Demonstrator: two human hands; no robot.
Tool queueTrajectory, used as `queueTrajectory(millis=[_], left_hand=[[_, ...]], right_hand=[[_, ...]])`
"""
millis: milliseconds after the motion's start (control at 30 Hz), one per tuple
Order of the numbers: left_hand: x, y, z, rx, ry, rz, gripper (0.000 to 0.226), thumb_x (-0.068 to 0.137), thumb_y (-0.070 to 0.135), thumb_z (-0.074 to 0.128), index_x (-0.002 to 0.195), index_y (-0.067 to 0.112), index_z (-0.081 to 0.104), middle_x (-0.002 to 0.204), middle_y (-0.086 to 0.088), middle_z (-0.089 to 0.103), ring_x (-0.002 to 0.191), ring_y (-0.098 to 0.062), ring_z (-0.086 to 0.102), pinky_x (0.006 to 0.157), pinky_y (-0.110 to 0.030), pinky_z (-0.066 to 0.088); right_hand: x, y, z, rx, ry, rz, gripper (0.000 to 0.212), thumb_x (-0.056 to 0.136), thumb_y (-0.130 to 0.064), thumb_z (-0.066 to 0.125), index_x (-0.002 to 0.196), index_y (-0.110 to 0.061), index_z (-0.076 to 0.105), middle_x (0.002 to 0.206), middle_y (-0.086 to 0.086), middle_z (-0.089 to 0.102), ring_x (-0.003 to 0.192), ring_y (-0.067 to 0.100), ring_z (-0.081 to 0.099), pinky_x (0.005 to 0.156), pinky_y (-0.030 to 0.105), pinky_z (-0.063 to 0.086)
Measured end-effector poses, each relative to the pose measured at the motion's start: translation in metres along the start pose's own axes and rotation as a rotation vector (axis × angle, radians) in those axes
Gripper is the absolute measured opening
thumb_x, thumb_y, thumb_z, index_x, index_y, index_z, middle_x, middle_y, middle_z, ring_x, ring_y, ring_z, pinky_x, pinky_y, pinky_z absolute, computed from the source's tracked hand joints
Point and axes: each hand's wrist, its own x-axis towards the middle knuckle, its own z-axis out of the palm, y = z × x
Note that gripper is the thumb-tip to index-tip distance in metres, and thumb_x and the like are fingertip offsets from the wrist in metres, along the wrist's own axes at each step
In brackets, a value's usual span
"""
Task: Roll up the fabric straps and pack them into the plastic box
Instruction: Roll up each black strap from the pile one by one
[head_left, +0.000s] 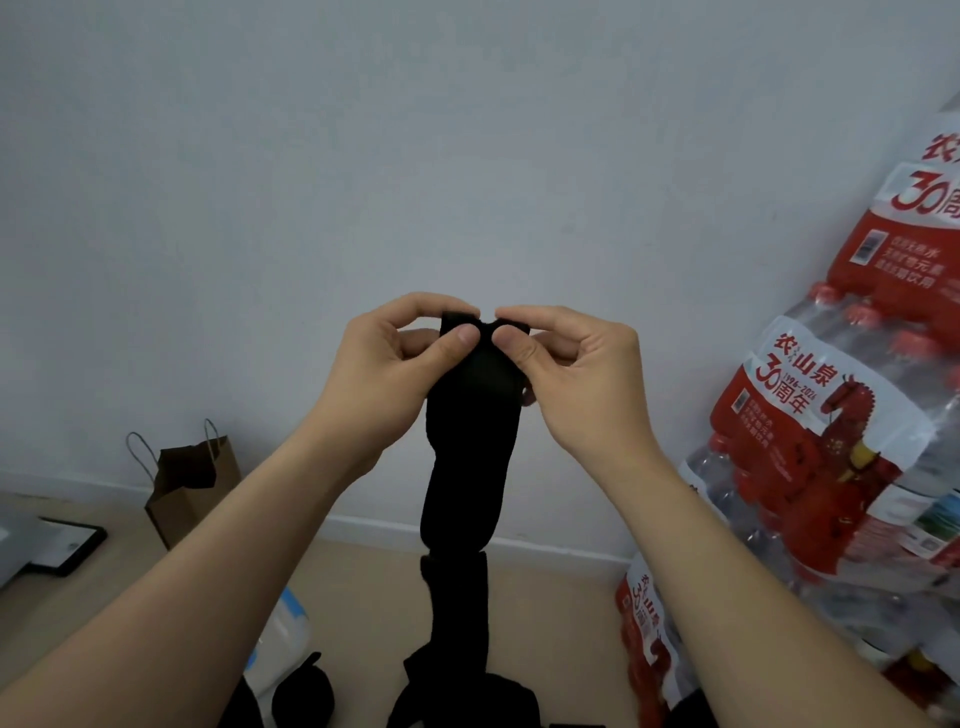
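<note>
A long black fabric strap hangs straight down in front of me, held up at chest height. My left hand pinches its top left corner between thumb and forefinger. My right hand pinches the top right corner the same way, and the two thumbs nearly touch. The strap's lower end falls onto a dark heap of more black straps at the bottom edge. A small rolled black strap lies on the floor to the left of the heap. A translucent plastic box with blue trim shows partly behind my left forearm.
Stacked shrink-wrapped packs of red-capped water bottles fill the right side against the wall. A brown paper bag with twine handles stands on the floor at the left wall. A flat black-framed object lies at far left.
</note>
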Motion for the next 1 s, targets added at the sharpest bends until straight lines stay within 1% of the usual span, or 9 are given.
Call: queueTrajectory(millis=[167, 267, 433, 533, 600, 700, 767, 867, 1000], left_hand=[[0.000, 0.004, 0.000, -0.125, -0.004, -0.087, 0.013, 0.096, 0.013, 0.075, 0.108, 0.018, 0.079, 0.101, -0.024, 0.080, 0.091, -0.039, 0.079, 0.078, -0.040, 0.063], [0.001, 0.004, 0.001, -0.136, 0.006, -0.107, 0.018, 0.086, 0.009, 0.069, 0.093, 0.018, 0.083, 0.094, -0.015, 0.080, 0.076, -0.025, 0.072, 0.067, -0.029, 0.058], [0.001, -0.001, 0.001, -0.077, -0.028, -0.054, 0.007, 0.095, 0.014, 0.080, 0.102, 0.011, 0.083, 0.100, -0.016, 0.082, 0.088, -0.024, 0.080, 0.072, -0.026, 0.060], [0.002, -0.004, -0.002, -0.014, -0.062, -0.061, 0.025, 0.100, 0.011, 0.076, 0.124, 0.016, 0.076, 0.109, -0.015, 0.082, 0.104, -0.029, 0.081, 0.089, -0.034, 0.064], [0.003, -0.004, -0.001, 0.064, -0.058, -0.064, 0.022, 0.102, 0.013, 0.074, 0.124, 0.015, 0.076, 0.107, -0.012, 0.083, 0.103, -0.028, 0.081, 0.094, -0.040, 0.065], [0.001, -0.004, 0.002, 0.190, -0.042, -0.044, 0.011, 0.105, 0.018, 0.070, 0.107, 0.019, 0.080, 0.090, -0.015, 0.082, 0.079, -0.029, 0.080, 0.078, -0.052, 0.065], [0.000, -0.003, 0.004, 0.207, -0.054, -0.041, 0.012, 0.107, 0.017, 0.067, 0.107, 0.021, 0.079, 0.087, -0.016, 0.081, 0.078, -0.033, 0.079, 0.076, -0.058, 0.063], [-0.001, -0.002, 0.004, 0.064, -0.082, -0.061, 0.018, 0.107, 0.010, 0.065, 0.115, 0.018, 0.079, 0.102, -0.018, 0.082, 0.096, -0.037, 0.081, 0.085, -0.049, 0.067], [-0.001, 0.001, 0.003, -0.085, -0.063, -0.118, 0.021, 0.103, 0.002, 0.066, 0.110, 0.013, 0.082, 0.104, -0.022, 0.081, 0.083, -0.029, 0.079, 0.061, -0.029, 0.059]], right_hand=[[0.000, -0.003, -0.001, 0.135, -0.073, 0.048, 0.021, 0.095, -0.002, 0.079, 0.106, -0.019, 0.084, 0.093, 0.004, 0.084, 0.088, 0.023, 0.082, 0.076, 0.035, 0.066], [0.000, -0.003, -0.005, 0.121, -0.092, 0.034, 0.025, 0.093, 0.002, 0.079, 0.102, -0.020, 0.085, 0.093, 0.002, 0.084, 0.088, 0.020, 0.082, 0.080, 0.029, 0.064], [-0.002, -0.001, -0.008, 0.024, -0.081, 0.024, 0.015, 0.089, -0.015, 0.084, 0.101, -0.024, 0.087, 0.087, 0.005, 0.083, 0.085, 0.033, 0.080, 0.084, 0.048, 0.067], [0.000, 0.001, -0.010, -0.010, -0.077, 0.028, 0.019, 0.090, -0.021, 0.088, 0.108, -0.025, 0.086, 0.089, 0.000, 0.083, 0.086, 0.025, 0.081, 0.087, 0.046, 0.067], [0.002, 0.004, -0.011, -0.057, -0.064, 0.040, 0.028, 0.090, -0.019, 0.088, 0.116, -0.027, 0.081, 0.093, -0.004, 0.082, 0.087, 0.017, 0.080, 0.087, 0.038, 0.066], [0.003, 0.008, -0.009, -0.116, -0.112, 0.072, 0.011, 0.098, -0.016, 0.079, 0.107, -0.022, 0.080, 0.090, -0.004, 0.082, 0.085, 0.012, 0.079, 0.082, 0.037, 0.065], [0.001, 0.007, -0.008, -0.125, -0.148, 0.074, 0.005, 0.103, -0.016, 0.072, 0.103, -0.019, 0.075, 0.081, 0.000, 0.081, 0.073, 0.015, 0.077, 0.067, 0.033, 0.062], [0.000, 0.004, -0.009, -0.001, -0.121, 0.078, 0.008, 0.100, -0.009, 0.076, 0.101, -0.017, 0.078, 0.080, 0.005, 0.082, 0.071, 0.021, 0.080, 0.061, 0.027, 0.060], [-0.001, 0.002, -0.010, 0.107, -0.116, 0.081, 0.011, 0.092, -0.010, 0.085, 0.099, -0.019, 0.087, 0.091, 0.006, 0.084, 0.086, 0.028, 0.082, 0.070, 0.035, 0.065]])
